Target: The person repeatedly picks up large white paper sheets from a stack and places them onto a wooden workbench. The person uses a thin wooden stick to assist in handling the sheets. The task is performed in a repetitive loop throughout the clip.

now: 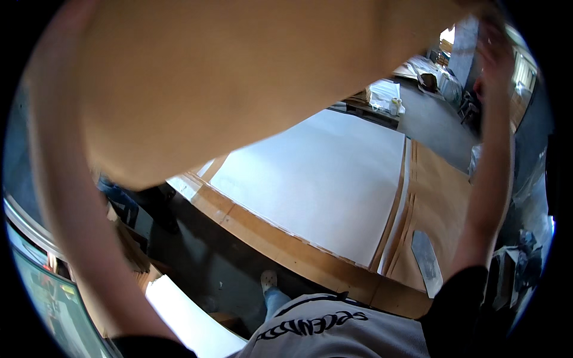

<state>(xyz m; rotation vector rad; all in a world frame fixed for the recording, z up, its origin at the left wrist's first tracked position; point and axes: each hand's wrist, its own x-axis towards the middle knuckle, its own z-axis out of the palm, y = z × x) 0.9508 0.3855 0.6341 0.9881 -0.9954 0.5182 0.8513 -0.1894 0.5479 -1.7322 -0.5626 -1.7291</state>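
Note:
A large brown cardboard sheet (pixel 233 77) is raised high in front of me, tilted and blurred, covering much of the upper view. My right hand (pixel 494 45) is lifted at the upper right, its fingers closed at the sheet's far right corner. Along the sheet's left edge my left arm reaches up; the fingers of my left hand (pixel 71 15) are blurred or cut off at the rim. Beneath the sheet, a broad white sheet (pixel 316 185) lies flat on brown cardboard (pixel 268 235) on the worktable. A flat grey strip with a rounded end (pixel 425 262) rests on the cardboard at right.
A pallet with stacked white sheets (pixel 384 94) stands beyond the table. Grey floor (pixel 427 116) runs past it toward wrapped goods (pixel 444 83). At lower left are a white panel (pixel 185 313) and a glass-fronted object (pixel 54 310). Another person's jeans-clad leg (pixel 119 194) appears at left.

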